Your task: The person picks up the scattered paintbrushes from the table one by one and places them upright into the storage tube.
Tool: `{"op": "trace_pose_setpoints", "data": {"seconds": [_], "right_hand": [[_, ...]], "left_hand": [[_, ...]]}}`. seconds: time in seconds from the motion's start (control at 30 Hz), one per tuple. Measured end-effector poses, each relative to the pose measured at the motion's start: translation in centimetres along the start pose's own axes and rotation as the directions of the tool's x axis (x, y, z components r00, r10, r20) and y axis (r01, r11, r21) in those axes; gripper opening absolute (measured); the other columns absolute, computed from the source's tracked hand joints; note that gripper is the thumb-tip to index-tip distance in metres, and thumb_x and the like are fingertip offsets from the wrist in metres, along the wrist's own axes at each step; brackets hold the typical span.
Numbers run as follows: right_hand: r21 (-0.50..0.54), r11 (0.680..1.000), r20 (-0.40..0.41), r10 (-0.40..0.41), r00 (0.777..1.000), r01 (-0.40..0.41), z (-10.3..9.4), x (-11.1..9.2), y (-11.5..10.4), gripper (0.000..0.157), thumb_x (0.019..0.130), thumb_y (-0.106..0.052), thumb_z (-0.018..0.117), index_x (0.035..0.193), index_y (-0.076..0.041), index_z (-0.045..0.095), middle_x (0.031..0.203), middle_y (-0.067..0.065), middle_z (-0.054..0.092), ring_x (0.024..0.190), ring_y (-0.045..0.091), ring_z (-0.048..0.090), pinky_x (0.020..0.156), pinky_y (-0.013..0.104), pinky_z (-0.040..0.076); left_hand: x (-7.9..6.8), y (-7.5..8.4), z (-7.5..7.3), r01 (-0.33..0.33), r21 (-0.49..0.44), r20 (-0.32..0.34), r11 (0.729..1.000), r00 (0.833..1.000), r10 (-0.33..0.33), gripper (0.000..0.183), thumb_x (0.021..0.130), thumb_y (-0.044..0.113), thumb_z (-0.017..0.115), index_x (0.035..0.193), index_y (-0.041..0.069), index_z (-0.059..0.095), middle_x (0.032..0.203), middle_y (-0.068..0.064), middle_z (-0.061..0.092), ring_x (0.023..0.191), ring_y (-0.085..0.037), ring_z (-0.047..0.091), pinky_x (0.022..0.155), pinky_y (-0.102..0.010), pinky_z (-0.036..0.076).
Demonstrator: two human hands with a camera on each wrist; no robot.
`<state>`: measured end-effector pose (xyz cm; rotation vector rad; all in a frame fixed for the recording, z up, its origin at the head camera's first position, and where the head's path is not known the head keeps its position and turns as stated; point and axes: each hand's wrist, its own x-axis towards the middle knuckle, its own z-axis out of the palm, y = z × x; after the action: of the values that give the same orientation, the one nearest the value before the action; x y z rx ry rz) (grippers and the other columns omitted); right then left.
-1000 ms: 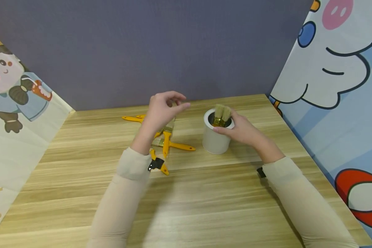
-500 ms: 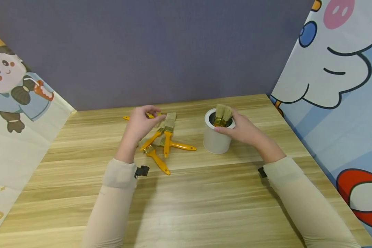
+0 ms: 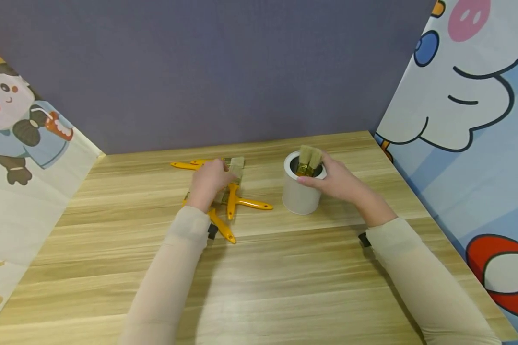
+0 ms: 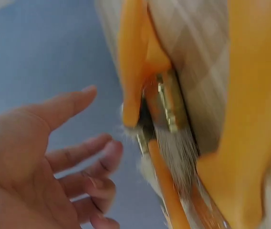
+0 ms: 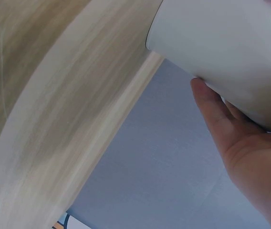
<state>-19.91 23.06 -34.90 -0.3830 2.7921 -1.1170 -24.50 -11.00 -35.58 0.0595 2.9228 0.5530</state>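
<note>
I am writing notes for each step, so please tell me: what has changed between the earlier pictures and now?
The left hand has moved leftward and down to the loose brushes; it grips none yet, and nothing was let go. The right hand still holds the white can, with two brushes in it.

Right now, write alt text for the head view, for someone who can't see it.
A right hand grips a white can with two paintbrushes standing bristles-up inside. To its left, the left hand is over a loose pile of yellow-handled brushes on a wood-grain table.
</note>
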Motion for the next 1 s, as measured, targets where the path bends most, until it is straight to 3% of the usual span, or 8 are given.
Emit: {"op": "trace_pose_setpoints", "data": {"seconds": [0.13, 0.17, 0.27, 0.37, 0.5, 0.67, 0.9, 1.0], "right_hand": [[0.001, 1.0, 0.005, 0.003, 1.0, -0.003, -0.1, 0.0, 0.0, 0.094, 0.095, -0.057, 0.075, 0.164, -0.009, 0.031, 0.164, 0.026, 0.044, 0.153, 0.046, 0.042, 0.123, 0.066, 0.035], [0.001, 1.0, 0.006, 0.002, 1.0, -0.002, -0.1, 0.0, 0.0, 0.094, 0.095, -0.057, 0.075, 0.164, -0.009, 0.031, 0.164, 0.026, 0.044, 0.153, 0.046, 0.042, 0.123, 0.066, 0.035], [0.002, 1.0, 0.007, -0.001, 1.0, 0.001, 0.0, 0.0, 0.1, 0.095, 0.095, -0.058, 0.074, 0.164, -0.01, 0.031, 0.164, 0.025, 0.044, 0.153, 0.045, 0.043, 0.122, 0.066, 0.036], [0.004, 1.0, 0.008, -0.002, 1.0, 0.002, 0.0, 0.0, 0.0, 0.095, 0.095, -0.058, 0.074, 0.164, -0.01, 0.031, 0.164, 0.025, 0.043, 0.152, 0.045, 0.043, 0.122, 0.066, 0.036], [0.001, 1.0, 0.007, -0.004, 1.0, 0.004, -0.1, 0.0, -0.1, 0.095, 0.095, -0.058, 0.075, 0.164, -0.009, 0.031, 0.164, 0.026, 0.044, 0.153, 0.045, 0.042, 0.122, 0.066, 0.036], [0.005, 1.0, 0.005, -0.013, 1.0, 0.013, -0.2, -0.1, -0.1, 0.095, 0.095, -0.058, 0.075, 0.163, -0.008, 0.032, 0.163, 0.025, 0.045, 0.153, 0.045, 0.043, 0.123, 0.066, 0.035], [0.033, 0.999, 0.019, -0.012, 1.0, 0.012, -0.1, -0.1, -0.1, 0.094, 0.095, -0.056, 0.075, 0.164, -0.01, 0.03, 0.168, 0.024, 0.039, 0.156, 0.045, 0.037, 0.125, 0.066, 0.032], [0.051, 0.998, 0.021, -0.023, 1.0, 0.022, -0.1, -0.1, 0.0, 0.095, 0.096, -0.053, 0.076, 0.166, -0.011, 0.028, 0.169, 0.024, 0.038, 0.157, 0.045, 0.036, 0.126, 0.066, 0.031]], "left_hand": [[0.6, 1.5, 0.8, 0.065, 0.14, 0.001, 0.988, 0.998, -0.066, 0.044, 0.097, 0.053, 0.073, 0.106, 0.01, 0.074, 0.099, -0.011, 0.074, 0.086, -0.031, 0.069, 0.087, -0.054, 0.058], [0.7, 1.8, 1.0, 0.074, 0.17, -0.002, 0.983, 0.997, -0.075, 0.052, 0.097, 0.055, 0.073, 0.122, 0.01, 0.073, 0.116, -0.015, 0.075, 0.1, -0.036, 0.071, 0.098, -0.06, 0.055], [1.6, 2.3, 1.7, 0.093, 0.224, -0.017, 0.97, 0.996, -0.092, 0.069, 0.097, 0.059, 0.071, 0.148, 0.013, 0.062, 0.142, -0.019, 0.068, 0.122, -0.045, 0.068, 0.111, -0.069, 0.046], [2.0, 2.5, 2.4, 0.093, 0.273, -0.032, 0.958, 0.996, -0.087, 0.069, 0.098, 0.059, 0.07, 0.15, 0.015, 0.06, 0.143, -0.019, 0.068, 0.126, -0.047, 0.066, 0.115, -0.072, 0.04], [2.3, 2.6, 2.9, 0.093, 0.315, -0.056, 0.945, 0.995, -0.079, 0.068, 0.096, 0.057, 0.072, 0.149, 0.016, 0.06, 0.14, -0.02, 0.069, 0.125, -0.049, 0.067, 0.114, -0.071, 0.043], [2.3, 2.8, 2.8, 0.092, 0.319, -0.058, 0.943, 0.995, -0.077, 0.065, 0.097, 0.054, 0.073, 0.149, 0.015, 0.061, 0.14, -0.02, 0.069, 0.127, -0.049, 0.065, 0.114, -0.07, 0.044], [1.8, 2.9, 1.8, 0.094, 0.263, -0.014, 0.96, 0.996, -0.093, 0.067, 0.104, 0.06, 0.058, 0.147, 0.01, 0.06, 0.142, -0.021, 0.067, 0.125, -0.047, 0.066, 0.11, -0.067, 0.047], [1.3, 3.1, 0.8, 0.104, 0.212, -0.02, 0.972, 0.995, -0.102, 0.071, 0.099, 0.064, 0.064, 0.144, 0.009, 0.061, 0.138, -0.02, 0.069, 0.118, -0.043, 0.069, 0.103, -0.062, 0.053]]}}
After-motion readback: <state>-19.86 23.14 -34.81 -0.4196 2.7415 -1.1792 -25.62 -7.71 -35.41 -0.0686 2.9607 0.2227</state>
